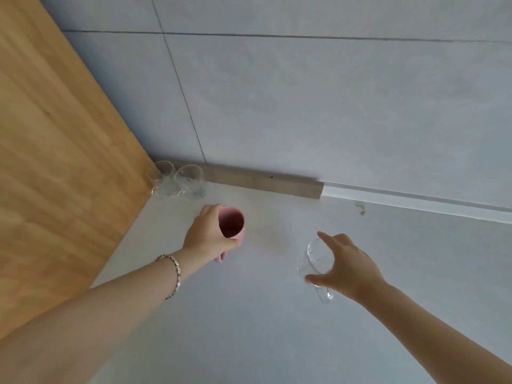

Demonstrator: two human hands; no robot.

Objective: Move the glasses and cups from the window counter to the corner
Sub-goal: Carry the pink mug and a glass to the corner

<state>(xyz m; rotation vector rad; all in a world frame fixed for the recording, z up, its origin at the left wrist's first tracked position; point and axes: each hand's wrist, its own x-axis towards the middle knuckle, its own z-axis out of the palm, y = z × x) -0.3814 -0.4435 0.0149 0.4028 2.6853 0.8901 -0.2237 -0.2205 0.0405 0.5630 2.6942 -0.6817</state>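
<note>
My left hand (206,234) grips a pink mug (232,223) around its side, mouth facing up, its handle showing below my palm. The mug is just above or on the white counter (263,328), a short way in front of the corner. My right hand (343,261) holds a clear glass mug (314,261) from above by its rim, further right and nearer to me. Two clear glasses (177,180) stand side by side in the corner, against the wooden panel and the wall.
A tall wooden panel (55,162) closes off the left side. Grey wall tiles (332,106) rise behind the counter, with a brown strip (263,182) and a white ledge (415,198) along the base. A small dark stain (361,208) marks the counter.
</note>
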